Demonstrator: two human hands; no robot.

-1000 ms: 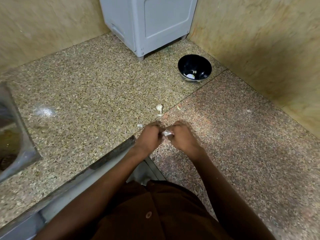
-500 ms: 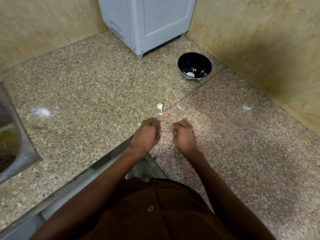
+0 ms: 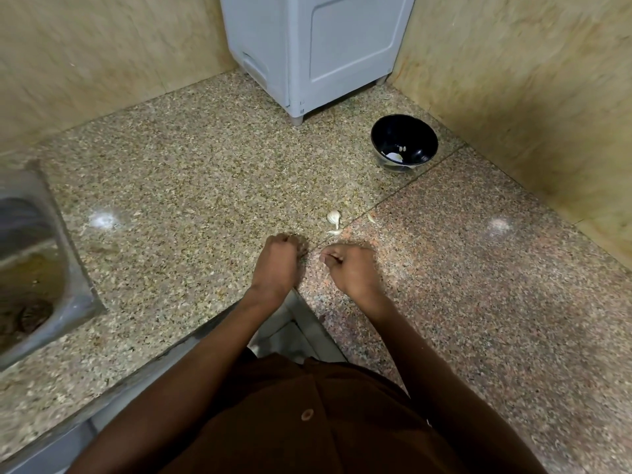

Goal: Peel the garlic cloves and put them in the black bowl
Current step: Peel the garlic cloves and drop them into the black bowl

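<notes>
A second ago both hands were pressed together over a white scrap of garlic; now the left hand (image 3: 278, 265) and the right hand (image 3: 352, 268) have drawn apart and sit side by side, low over the speckled worktop (image 3: 191, 186). Both sets of fingers are curled into the palms. Whether either hand pinches a clove or a bit of skin cannot be told, since nothing white shows between the fingers. One unpeeled garlic clove (image 3: 334, 217) lies just beyond the fingertips, with a sliver of peel (image 3: 334, 232) between it and the hands and another scrap (image 3: 371, 218) off to the right. The black bowl (image 3: 404, 144) stands well beyond the fingers toward the corner, with a few pale pieces already inside. The parting of the hands suggests the skin came off one clove; that piece, if held, should go to the bowl next, then the clove ahead.
</notes>
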